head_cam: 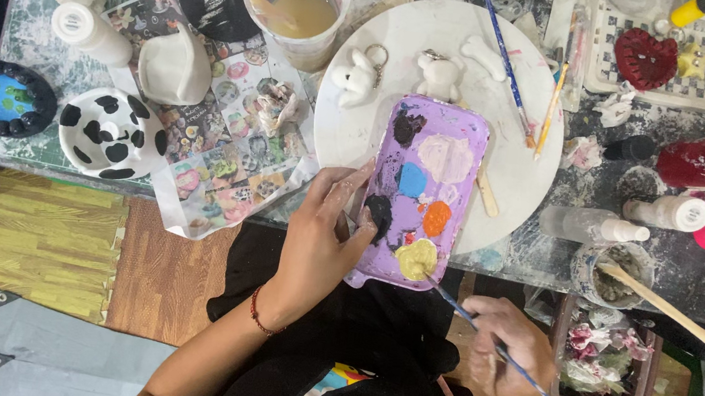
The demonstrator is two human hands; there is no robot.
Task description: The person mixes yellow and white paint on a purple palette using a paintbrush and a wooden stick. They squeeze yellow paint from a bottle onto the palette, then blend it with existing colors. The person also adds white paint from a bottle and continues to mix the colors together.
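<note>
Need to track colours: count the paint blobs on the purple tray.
7 on the purple tray: dark brown top left, pale pink, blue, black by the left hand, orange, small red, yellow at the brush.

both arms are bare, no sleeves. the left hand has a thin red bracelet at the wrist and paint smudges on the fingers. the right hand wears nothing.

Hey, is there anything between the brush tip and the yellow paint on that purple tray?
Nothing visible. The right hand holds the thin blue paintbrush, and its tip already meets the edge of the pale yellow paint blob on the purple tray. The left hand grips the tray's other edge, beside the black paint, clear of the brush.
</note>
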